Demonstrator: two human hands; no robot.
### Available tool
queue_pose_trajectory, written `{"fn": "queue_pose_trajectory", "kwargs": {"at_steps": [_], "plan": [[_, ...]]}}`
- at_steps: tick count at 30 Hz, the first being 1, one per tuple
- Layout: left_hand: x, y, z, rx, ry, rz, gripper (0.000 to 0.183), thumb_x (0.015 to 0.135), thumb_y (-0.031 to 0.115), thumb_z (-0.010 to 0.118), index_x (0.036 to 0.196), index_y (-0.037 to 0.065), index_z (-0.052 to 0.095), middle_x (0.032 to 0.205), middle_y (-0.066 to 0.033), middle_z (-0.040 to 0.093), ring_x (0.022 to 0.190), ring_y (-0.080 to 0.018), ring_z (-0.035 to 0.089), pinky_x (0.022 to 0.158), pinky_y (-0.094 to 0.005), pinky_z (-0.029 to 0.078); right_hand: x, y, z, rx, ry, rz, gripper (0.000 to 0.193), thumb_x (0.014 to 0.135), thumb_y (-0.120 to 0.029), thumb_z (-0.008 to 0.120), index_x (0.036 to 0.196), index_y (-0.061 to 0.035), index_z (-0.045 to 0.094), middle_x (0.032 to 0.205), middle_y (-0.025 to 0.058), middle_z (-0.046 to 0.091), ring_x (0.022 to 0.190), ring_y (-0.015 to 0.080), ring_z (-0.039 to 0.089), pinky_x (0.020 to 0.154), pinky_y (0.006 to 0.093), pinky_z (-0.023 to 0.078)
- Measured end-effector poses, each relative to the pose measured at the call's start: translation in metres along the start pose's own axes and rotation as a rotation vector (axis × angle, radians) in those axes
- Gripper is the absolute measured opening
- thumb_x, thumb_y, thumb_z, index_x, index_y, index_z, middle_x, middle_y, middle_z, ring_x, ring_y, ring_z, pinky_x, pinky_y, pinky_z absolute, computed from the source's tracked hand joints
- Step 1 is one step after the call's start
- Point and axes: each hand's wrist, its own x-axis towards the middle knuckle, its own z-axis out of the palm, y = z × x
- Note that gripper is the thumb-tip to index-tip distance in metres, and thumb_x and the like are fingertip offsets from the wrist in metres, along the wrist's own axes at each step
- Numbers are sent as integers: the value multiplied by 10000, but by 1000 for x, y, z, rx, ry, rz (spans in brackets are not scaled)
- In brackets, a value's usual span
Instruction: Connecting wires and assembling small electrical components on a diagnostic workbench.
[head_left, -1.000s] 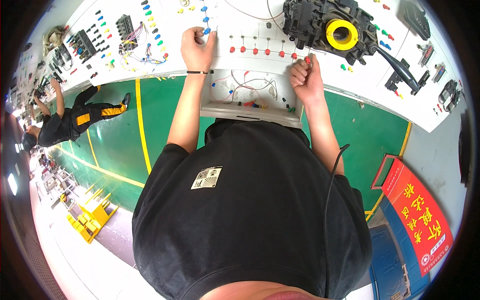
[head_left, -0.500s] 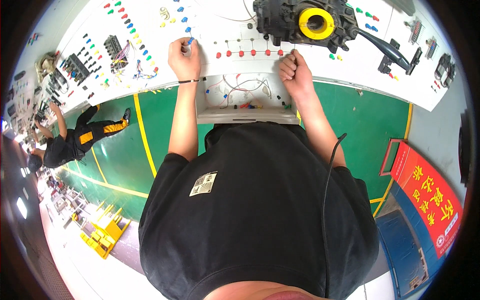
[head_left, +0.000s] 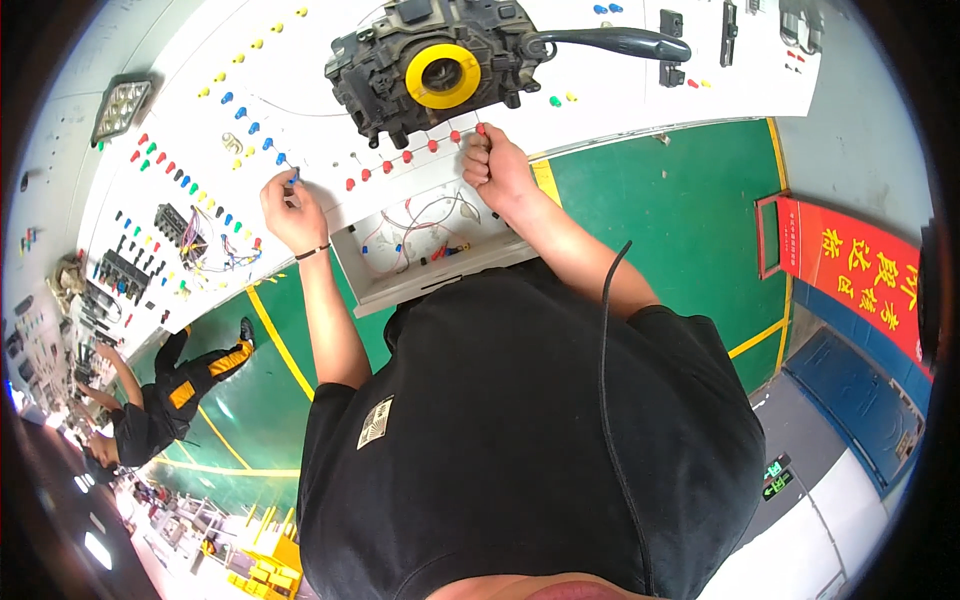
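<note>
My left hand [head_left: 296,218] is at the near end of a slanting row of blue terminal knobs [head_left: 253,128], thumb and fingertips pinched around the nearest blue knob [head_left: 294,178]. On the right, my right hand [head_left: 500,172] has its fingers curled in, thumb and forefinger closed on the last red terminal knob [head_left: 481,128] of a row. More red terminal knobs [head_left: 407,157] run leftward between the hands. Just beyond them a black steering-column switch assembly [head_left: 375,85] with a yellow ring [head_left: 414,82] and a black stalk lever [head_left: 620,42] sits on the white panel.
Below my hands an open drawer [head_left: 400,289] holds loose wires and clips. Left on the white panel [head_left: 330,120] are a wired black connector block [head_left: 178,228] and several coloured knobs. A co-worker [head_left: 150,412] stands farther left. A red banner [head_left: 850,260] is at the right.
My head view has turned, so the panel, switch assembly and drawer appear tilted and shifted left. Both hands stay at their blue and red knobs.
</note>
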Motion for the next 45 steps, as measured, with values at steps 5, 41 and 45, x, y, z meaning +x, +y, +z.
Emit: {"fn": "queue_pose_trajectory", "kwargs": {"at_steps": [5, 41, 45], "plan": [[2, 9, 1, 72, 59, -34, 185, 767, 59, 733, 930, 32, 649, 862, -70, 582, 703, -175, 515, 637, -297, 434, -10, -4, 5, -83, 103, 35, 343, 979, -282, 458, 679, -133, 382, 569, -51, 252, 454, 97, 223, 420, 253, 181], [3, 17, -5, 182, 229, 99, 386, 762, -20, 655, 1137, 50, 595, 995, -119, 628, 922, -274, 583, 795, -353, 471, -14, -15, 12, -1829, 331, -823, 432, 911, -389, 569, 713, -5, 593, 604, 177, 569, 575, 388, 557, 553, 417, 434], [4, 16, -5, -11, 147, -54, 385, 752, -31, 652, 1125, 40, 590, 907, -106, 621, 880, -290, 565, 793, -368, 457, -18, -22, 10, -1904, 227, -859, 378, 889, -379, 591, 763, -23, 612, 644, 156, 604, 618, 389, 588, 562, 419, 448]]}}
